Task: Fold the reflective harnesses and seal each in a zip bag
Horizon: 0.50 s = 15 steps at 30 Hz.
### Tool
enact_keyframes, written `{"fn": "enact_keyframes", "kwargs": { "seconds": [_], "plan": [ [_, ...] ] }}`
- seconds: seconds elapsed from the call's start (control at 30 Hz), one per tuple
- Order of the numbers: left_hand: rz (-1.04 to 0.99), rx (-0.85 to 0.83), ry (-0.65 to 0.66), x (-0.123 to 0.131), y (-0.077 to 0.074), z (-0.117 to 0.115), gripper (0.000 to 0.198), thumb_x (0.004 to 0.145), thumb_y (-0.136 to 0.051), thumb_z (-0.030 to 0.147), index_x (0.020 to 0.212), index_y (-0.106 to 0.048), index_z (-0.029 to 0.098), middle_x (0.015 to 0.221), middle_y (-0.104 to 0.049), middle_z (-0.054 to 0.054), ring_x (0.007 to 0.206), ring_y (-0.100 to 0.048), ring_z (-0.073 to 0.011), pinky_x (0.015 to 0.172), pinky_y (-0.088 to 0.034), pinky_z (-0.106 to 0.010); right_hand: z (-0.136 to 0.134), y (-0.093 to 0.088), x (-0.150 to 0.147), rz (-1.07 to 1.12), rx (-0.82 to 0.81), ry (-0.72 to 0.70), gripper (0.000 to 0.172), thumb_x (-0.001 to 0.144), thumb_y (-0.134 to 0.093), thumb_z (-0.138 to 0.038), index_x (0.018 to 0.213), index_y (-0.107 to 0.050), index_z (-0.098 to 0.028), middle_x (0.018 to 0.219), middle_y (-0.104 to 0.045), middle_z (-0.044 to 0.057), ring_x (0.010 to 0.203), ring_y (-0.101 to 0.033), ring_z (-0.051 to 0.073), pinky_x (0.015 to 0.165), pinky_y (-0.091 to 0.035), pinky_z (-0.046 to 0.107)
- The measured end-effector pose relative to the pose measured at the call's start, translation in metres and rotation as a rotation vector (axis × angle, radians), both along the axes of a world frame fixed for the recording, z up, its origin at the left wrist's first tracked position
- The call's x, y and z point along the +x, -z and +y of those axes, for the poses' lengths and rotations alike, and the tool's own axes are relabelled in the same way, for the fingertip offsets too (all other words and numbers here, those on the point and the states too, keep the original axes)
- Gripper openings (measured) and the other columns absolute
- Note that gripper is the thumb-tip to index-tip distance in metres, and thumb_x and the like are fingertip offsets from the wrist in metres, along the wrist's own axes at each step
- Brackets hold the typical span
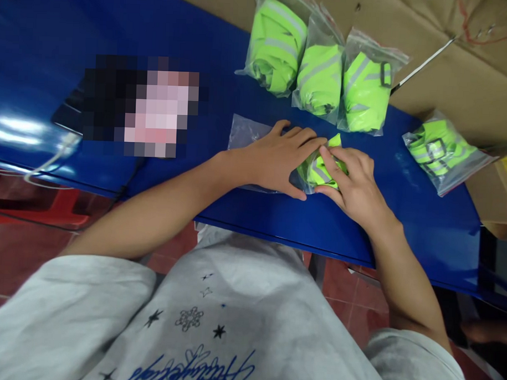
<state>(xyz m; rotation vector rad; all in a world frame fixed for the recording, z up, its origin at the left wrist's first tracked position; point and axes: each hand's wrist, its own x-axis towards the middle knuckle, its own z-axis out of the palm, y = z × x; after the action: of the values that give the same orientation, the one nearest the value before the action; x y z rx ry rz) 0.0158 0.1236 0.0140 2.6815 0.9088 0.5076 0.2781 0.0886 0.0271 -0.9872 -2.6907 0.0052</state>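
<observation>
On the blue table, a clear plastic bag (249, 131) lies flat under my left hand (275, 160). That hand is spread, palm down, its fingertips near the bag's right end. A neon green bundle with grey reflective stripes (318, 171) sits at that end, partly within the plastic. My right hand (353, 185) grips the bundle from the right, thumb and fingers bent around it. Both hands hide much of the bundle, so how far it is inside the bag cannot be made out.
Three bagged green bundles (319, 76) stand at the table's far edge, and another bagged bundle (438, 146) lies at the right. A blurred-out device (156, 109) and a white cable (50, 161) are at the left. Cardboard (486, 70) lines the back.
</observation>
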Motion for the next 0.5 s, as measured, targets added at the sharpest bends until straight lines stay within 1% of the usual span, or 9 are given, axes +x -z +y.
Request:
{"fn": "enact_keyframes", "kwargs": {
  "seconds": [0.1, 0.17, 0.27, 0.33, 0.4, 0.43, 0.5],
  "plan": [
    [0.011, 0.040, -0.029, 0.002, -0.004, -0.004, 0.103, 0.085, -0.077, 0.066, 0.162, -0.041, 0.008, 0.153, -0.056, -0.026, 0.141, -0.055, -0.0437, 0.123, -0.032, -0.061, 0.003, 0.001, 0.002, 0.032, 0.031, -0.014, 0.069, 0.110, -0.050, -0.051, 0.172, -0.033, -0.025, 0.149, -0.061, 0.019, 0.137, -0.057, 0.038, 0.112, -0.047, 0.059],
    [0.029, 0.061, -0.056, 0.004, -0.006, -0.007, 0.099, 0.087, -0.077, 0.064, 0.161, -0.043, 0.007, 0.152, -0.057, -0.025, 0.139, -0.056, -0.0422, 0.122, -0.034, -0.060, 0.002, 0.001, 0.001, 0.046, 0.032, 0.015, 0.063, 0.111, -0.050, -0.045, 0.170, -0.038, -0.024, 0.145, -0.063, 0.018, 0.134, -0.059, 0.038, 0.110, -0.048, 0.059],
    [0.059, 0.092, -0.079, 0.006, -0.008, -0.009, 0.098, 0.088, -0.077, 0.064, 0.160, -0.044, 0.007, 0.151, -0.058, -0.024, 0.137, -0.056, -0.0401, 0.123, -0.035, -0.058, 0.000, 0.002, -0.004, 0.111, 0.033, 0.093, 0.058, 0.109, -0.056, -0.047, 0.162, -0.048, -0.024, 0.137, -0.068, 0.017, 0.127, -0.064, 0.037, 0.107, -0.050, 0.058],
    [0.070, 0.108, -0.079, 0.007, -0.008, -0.009, 0.099, 0.088, -0.077, 0.066, 0.160, -0.044, 0.007, 0.152, -0.057, -0.023, 0.137, -0.056, -0.0400, 0.123, -0.034, -0.059, -0.002, 0.003, -0.007, 0.180, 0.050, 0.121, 0.049, 0.107, -0.060, -0.047, 0.151, -0.058, -0.024, 0.131, -0.072, 0.014, 0.121, -0.067, 0.035, 0.104, -0.052, 0.055],
    [0.076, 0.123, -0.083, 0.008, -0.008, -0.010, 0.100, 0.087, -0.077, 0.067, 0.160, -0.044, 0.007, 0.150, -0.058, -0.023, 0.136, -0.056, -0.0398, 0.123, -0.034, -0.060, -0.003, 0.004, -0.012, 0.225, 0.082, 0.123, 0.032, 0.107, -0.061, -0.042, 0.134, -0.067, -0.025, 0.126, -0.075, 0.011, 0.118, -0.070, 0.032, 0.101, -0.054, 0.051],
    [0.083, 0.130, -0.090, 0.009, -0.008, -0.010, 0.099, 0.088, -0.077, 0.067, 0.160, -0.044, 0.008, 0.149, -0.059, -0.023, 0.135, -0.055, -0.0395, 0.124, -0.033, -0.060, -0.004, 0.005, -0.015, 0.234, 0.095, 0.126, 0.024, 0.108, -0.061, -0.039, 0.125, -0.071, -0.026, 0.124, -0.077, 0.010, 0.117, -0.070, 0.031, 0.100, -0.054, 0.049],
    [0.092, 0.142, -0.110, 0.011, -0.007, -0.012, 0.098, 0.088, -0.078, 0.066, 0.160, -0.045, 0.008, 0.149, -0.059, -0.024, 0.135, -0.056, -0.0398, 0.125, -0.032, -0.062, -0.005, 0.006, -0.022, 0.246, 0.118, 0.154, 0.017, 0.108, -0.060, -0.035, 0.113, -0.074, -0.026, 0.121, -0.078, 0.008, 0.115, -0.071, 0.029, 0.099, -0.054, 0.048]
  ]
}}
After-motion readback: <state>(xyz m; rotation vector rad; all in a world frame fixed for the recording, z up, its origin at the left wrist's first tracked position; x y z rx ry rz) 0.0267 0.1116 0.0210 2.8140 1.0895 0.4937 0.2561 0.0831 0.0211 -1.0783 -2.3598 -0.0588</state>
